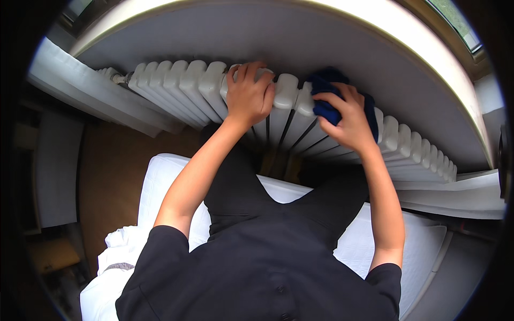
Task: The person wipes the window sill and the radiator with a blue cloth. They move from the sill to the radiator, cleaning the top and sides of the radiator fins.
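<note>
A white sectional radiator (288,91) runs along the wall in front of me. My left hand (249,92) rests on top of its sections, fingers spread and bent over the upper edge, with nothing in its grasp. To the right, my right hand (347,116) grips a bunched dark blue cloth (327,80) against the radiator's top. Part of the cloth hangs down past the right side of that hand. Several bare sections lie to either side of my hands, and one shows between them.
Above the radiator juts a white windowsill (257,3). White curtains hang at the left (96,92) and right (449,196). I sit on a bed with a white sheet (168,172); crumpled white bedding (108,289) lies left. Brown floor (108,180) shows beyond.
</note>
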`<state>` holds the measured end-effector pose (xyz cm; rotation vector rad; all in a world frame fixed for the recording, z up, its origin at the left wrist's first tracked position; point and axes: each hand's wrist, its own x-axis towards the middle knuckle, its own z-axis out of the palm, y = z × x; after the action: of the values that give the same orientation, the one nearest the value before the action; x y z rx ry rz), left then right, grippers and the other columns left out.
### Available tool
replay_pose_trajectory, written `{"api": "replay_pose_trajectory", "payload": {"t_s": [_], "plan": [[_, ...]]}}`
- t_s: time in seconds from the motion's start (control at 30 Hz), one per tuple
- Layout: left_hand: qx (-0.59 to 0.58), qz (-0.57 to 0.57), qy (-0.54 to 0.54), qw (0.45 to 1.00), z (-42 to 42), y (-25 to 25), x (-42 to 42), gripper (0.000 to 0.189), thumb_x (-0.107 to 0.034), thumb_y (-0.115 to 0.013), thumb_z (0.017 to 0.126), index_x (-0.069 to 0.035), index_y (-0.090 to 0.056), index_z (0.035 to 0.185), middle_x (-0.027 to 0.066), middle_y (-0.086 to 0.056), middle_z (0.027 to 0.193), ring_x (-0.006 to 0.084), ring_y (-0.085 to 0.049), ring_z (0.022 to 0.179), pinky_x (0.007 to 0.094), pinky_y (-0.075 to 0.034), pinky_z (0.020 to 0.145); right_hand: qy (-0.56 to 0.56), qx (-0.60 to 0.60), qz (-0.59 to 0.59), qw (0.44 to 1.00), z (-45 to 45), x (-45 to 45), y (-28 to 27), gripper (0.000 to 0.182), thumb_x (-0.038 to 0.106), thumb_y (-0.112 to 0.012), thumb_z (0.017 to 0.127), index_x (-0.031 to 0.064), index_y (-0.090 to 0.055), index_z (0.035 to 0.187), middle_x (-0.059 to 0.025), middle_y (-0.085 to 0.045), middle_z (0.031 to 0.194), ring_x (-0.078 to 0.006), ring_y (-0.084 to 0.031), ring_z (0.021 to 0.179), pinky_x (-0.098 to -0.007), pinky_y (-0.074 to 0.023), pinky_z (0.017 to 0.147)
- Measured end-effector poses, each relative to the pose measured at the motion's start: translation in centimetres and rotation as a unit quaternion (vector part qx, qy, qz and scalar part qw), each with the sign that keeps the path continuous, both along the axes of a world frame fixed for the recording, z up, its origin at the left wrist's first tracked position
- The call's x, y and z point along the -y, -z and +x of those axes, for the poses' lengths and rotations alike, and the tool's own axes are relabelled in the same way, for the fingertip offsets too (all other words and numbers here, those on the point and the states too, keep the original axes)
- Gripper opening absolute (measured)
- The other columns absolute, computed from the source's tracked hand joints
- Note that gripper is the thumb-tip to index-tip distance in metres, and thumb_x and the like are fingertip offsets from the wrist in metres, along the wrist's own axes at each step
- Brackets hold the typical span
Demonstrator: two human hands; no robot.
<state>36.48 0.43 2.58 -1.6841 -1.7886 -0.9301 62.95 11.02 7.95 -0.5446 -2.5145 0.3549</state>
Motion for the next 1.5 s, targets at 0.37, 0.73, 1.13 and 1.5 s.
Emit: {"api": "replay_pose_trajectory", "payload": {"t_s": [0.37, 0.73, 1.13, 1.5], "plan": [[0.123, -0.01, 0.243, 0.962, 4.6, -5.0, -1.6, 0.06, -0.044, -0.067, 0.085, -0.009, -0.068, 0.135, 0.0165, -0.064, 0.136, 0.0395, -0.056, 0.123, 0.0503, -0.043, 0.108, -0.019, -0.042, -0.002, 0.999, -7.3, 1.1, 1.8, 0.056, 0.032, -0.079, 0.082, 0.0154, -0.067, 0.135, -0.0209, -0.059, 0.141, -0.0412, -0.053, 0.131, -0.0574, -0.0388, 0.111], [-0.005, -0.119, 0.142, 0.983, 9.3, -5.1, -3.2, 0.074, -0.059, -0.082, 0.079, -0.019, -0.071, 0.14, 0.015, -0.067, 0.135, 0.0398, -0.056, 0.128, 0.0585, -0.041, 0.113, 0.183, -0.175, -0.082, 0.964, 9.1, -4.1, 1.3, 0.018, 0.011, -0.07, 0.096, 0.0059, -0.078, 0.111, -0.0142, -0.073, 0.11, -0.0358, -0.07, 0.099, -0.0435, -0.0555, 0.088], [-0.048, -0.159, 0.1, 0.981, 9.4, -4.4, -3.1, 0.064, -0.062, -0.08, 0.08, -0.021, -0.077, 0.128, 0.0112, -0.066, 0.125, 0.038, -0.055, 0.124, 0.0633, -0.044, 0.105, 0.242, -0.044, 0.016, 0.969, 9.4, -5.3, 3.6, 0.022, 0.023, -0.068, 0.096, 0.0097, -0.077, 0.111, -0.0113, -0.073, 0.113, -0.0351, -0.065, 0.113, -0.0463, -0.0454, 0.102], [0.021, -0.104, 0.096, 0.99, 5.4, -4.1, -1.4, 0.035, -0.037, -0.08, 0.076, -0.017, -0.084, 0.104, 0.0091, -0.069, 0.117, 0.0359, -0.058, 0.121, 0.0536, -0.048, 0.104, 0.237, -0.019, -0.006, 0.971, 9.4, -5.4, 3.5, 0.026, 0.022, -0.069, 0.094, 0.0085, -0.076, 0.116, -0.0117, -0.073, 0.119, -0.034, -0.065, 0.116, -0.0444, -0.0427, 0.108]]}}
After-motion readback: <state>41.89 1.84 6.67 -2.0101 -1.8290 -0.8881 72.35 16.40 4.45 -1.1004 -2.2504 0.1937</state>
